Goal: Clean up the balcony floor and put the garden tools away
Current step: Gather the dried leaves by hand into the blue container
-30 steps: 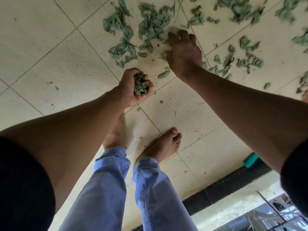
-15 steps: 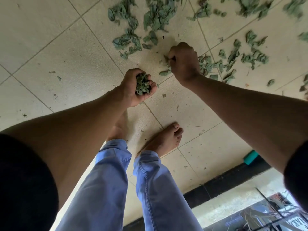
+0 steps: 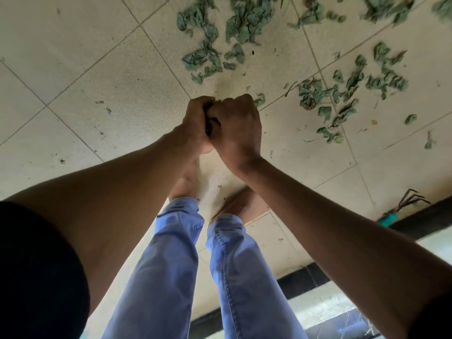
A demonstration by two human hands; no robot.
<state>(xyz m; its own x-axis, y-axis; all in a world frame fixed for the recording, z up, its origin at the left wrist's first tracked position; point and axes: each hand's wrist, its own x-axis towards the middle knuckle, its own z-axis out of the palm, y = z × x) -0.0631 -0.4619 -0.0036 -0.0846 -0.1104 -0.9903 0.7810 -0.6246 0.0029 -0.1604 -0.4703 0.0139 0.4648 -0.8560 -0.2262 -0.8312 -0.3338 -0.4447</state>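
Observation:
Dry green leaves (image 3: 239, 25) lie scattered over the cream floor tiles (image 3: 97, 69) at the top and right of the head view. My left hand (image 3: 195, 123) is curled around a handful of leaves, now almost hidden. My right hand (image 3: 237, 123) is curled too and pressed against the left one, knuckle to knuckle; whatever it carries is hidden. More leaves (image 3: 342, 94) sit just right of both hands. A small hand rake (image 3: 401, 206) with a teal handle lies by the dark floor border at the right.
My bare feet (image 3: 186, 184) and blue trouser legs (image 3: 166, 265) stand directly below the hands. A black border strip (image 3: 305, 275) and a pale ledge run along the lower right. Small leaf crumbs (image 3: 107, 110) dot the tiles at the left.
My right hand has left the floor with its fingers curled and come over to meet my left hand. The handful of leaves in the left hand is now covered.

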